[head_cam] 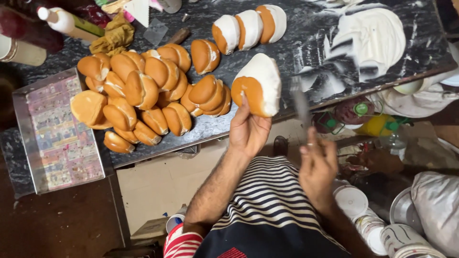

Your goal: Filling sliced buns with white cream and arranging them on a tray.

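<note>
White-creamed golden bun (257,86) sits gripped in the left hand (248,129) fingers, just left of the right hand (316,165), whose fingers clench a blurred knife (301,102) pointing upward.

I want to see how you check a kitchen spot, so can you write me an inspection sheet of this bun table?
Surface: dark marbled counter, smeared with a big patch of white cream.
Job's things: left hand holds a cream-coated bun; right hand holds a blurred knife. Three coated buns lie at the back; a pile of plain split buns lies to the left.
Clutter: metal tray, squeeze bottle, crumpled cloth.
Grippers: both hands closed on their things.
Cables: nothing seen.
Surroundings: bottles with green caps and white tubs below the counter.
</note>
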